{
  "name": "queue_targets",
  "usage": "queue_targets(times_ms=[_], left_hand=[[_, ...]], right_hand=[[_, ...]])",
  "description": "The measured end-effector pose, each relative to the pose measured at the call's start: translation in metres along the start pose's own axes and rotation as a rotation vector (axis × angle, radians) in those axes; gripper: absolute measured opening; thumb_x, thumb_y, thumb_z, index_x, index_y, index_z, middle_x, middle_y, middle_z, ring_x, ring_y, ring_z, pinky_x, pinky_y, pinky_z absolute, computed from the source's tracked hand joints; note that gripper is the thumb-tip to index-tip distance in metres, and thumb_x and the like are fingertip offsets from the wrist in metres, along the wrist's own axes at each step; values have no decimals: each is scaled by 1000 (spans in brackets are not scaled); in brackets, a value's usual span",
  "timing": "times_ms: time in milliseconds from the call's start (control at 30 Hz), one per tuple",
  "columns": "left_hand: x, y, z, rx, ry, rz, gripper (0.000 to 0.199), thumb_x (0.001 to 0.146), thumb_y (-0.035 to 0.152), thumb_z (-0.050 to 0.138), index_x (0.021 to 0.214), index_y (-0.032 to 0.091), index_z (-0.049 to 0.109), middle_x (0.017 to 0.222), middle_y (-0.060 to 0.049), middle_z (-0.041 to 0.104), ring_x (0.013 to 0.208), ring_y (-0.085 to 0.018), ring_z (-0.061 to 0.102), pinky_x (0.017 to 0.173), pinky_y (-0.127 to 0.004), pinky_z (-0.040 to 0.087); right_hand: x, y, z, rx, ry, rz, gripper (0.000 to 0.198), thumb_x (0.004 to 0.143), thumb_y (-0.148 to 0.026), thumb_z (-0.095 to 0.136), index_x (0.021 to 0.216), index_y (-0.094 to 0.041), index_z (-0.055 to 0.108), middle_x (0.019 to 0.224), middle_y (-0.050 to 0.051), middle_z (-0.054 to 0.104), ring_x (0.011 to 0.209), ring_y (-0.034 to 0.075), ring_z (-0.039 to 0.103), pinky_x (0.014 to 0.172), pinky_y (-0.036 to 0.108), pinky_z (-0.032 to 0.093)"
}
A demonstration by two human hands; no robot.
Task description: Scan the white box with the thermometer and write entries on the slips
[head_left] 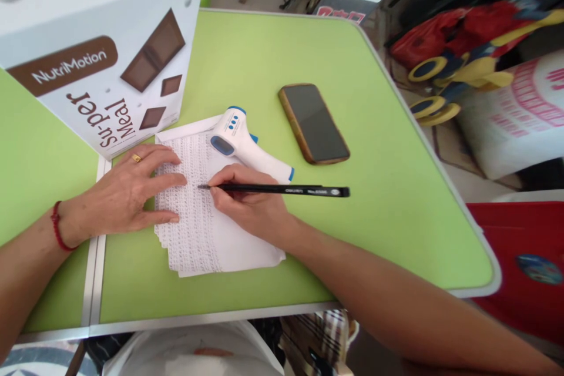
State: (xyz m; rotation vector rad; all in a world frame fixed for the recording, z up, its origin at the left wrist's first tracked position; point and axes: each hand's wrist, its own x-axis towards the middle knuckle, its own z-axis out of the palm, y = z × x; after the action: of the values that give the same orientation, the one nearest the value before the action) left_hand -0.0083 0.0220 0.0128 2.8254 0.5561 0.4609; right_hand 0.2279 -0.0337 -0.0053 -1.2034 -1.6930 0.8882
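Observation:
My right hand [249,202] grips a black pencil [282,189], its tip touching a stack of white paper sheets [247,249]. Rows of small handwriting fill the left part of the top sheet, while its right part is blank. My left hand [126,191] lies with fingers spread over the left edge of the sheets. Across the top of the stack rests a white and blue infrared thermometer [253,150], just beyond my right hand. Part of the sheets is hidden under both hands and the thermometer.
A large white carton [88,23] stands at the back left of the green folding table [396,217]. To the right of the thermometer lies a smartphone [315,123] in a brown case. Beyond the right edge are yellow-handled scissors [434,108], a white sack [520,111] and something red [506,235].

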Motion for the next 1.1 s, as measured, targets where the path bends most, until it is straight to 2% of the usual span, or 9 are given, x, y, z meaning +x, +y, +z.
queue_targets(times_ms=[233,633,900,1000,1100], left_hand=[[1,0,0,9,6,15,43,93,51,56,119,17,54,126,-17,51,123,-34,46,103,-55,43],[-1,0,0,10,2,5,42,93,52,55,119,18,55,126,-17,52,122,-34,46,103,-56,43],[0,1,0,18,-1,7,44,94,52,55,119,16,55,126,-18,52,123,-34,46,102,-55,44],[0,1,0,12,4,6,43,94,52,55,119,16,55,126,-18,52,123,-34,46,102,-55,44],[-1,1,0,9,9,11,43,94,50,55,119,15,55,125,-18,52,122,-35,46,101,-56,44]], right_hand=[[1,0,-1,-26,43,-6,10,75,-12,56,73,-20,60,63,-3,63,54,9,54,50,22,46],[2,-3,-2,-11,-5,9,10,73,-13,53,67,-21,57,59,-4,60,52,9,51,47,21,42],[1,-2,-3,-96,-20,-126,13,75,-9,54,71,-20,58,63,-4,62,54,8,53,48,20,43],[0,-1,-3,-157,19,-240,14,77,-8,56,75,-21,60,64,-3,63,55,9,55,51,21,46],[1,3,-5,-257,35,-408,16,83,-8,55,88,-22,64,76,2,67,65,13,62,61,25,52]])
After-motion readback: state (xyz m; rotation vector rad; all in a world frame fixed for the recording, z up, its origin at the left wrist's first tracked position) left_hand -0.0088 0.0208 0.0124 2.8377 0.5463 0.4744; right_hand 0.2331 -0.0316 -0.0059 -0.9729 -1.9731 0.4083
